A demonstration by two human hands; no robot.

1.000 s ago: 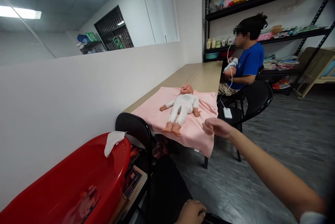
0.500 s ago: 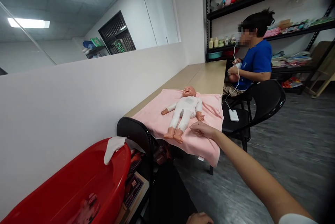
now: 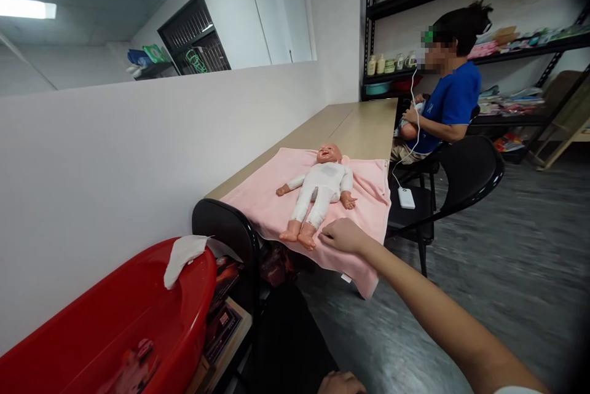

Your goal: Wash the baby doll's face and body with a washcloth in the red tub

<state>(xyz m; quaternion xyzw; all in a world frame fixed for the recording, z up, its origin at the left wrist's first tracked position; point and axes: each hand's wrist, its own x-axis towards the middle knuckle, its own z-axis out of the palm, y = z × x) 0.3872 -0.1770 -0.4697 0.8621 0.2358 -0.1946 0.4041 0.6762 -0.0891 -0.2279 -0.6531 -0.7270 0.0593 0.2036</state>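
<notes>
A baby doll (image 3: 322, 182) in a white bodysuit lies on its back on a pink towel (image 3: 258, 182), its feet towards me. My right hand (image 3: 343, 235) rests on the towel just right of the doll's feet. Its fingers are curled in, and I see nothing held in them. Only the back of my left hand (image 3: 341, 383) shows at the bottom edge, by my dark-clothed leg; its fingers are mostly cut off from view.
A red baby bathtub (image 3: 203, 295) with a white cloth (image 3: 184, 257) over its rim stands at left. A black chair (image 3: 225, 222) touches the table's (image 3: 364, 126) near end. Another chair (image 3: 470, 179) at right carries a white power bank (image 3: 406, 198). Beyond sits a person in blue (image 3: 454, 99).
My view has shifted slightly, so most things sit a little further left. My right hand stays on the towel, slightly nearer the doll's feet, with its back turned up more.
</notes>
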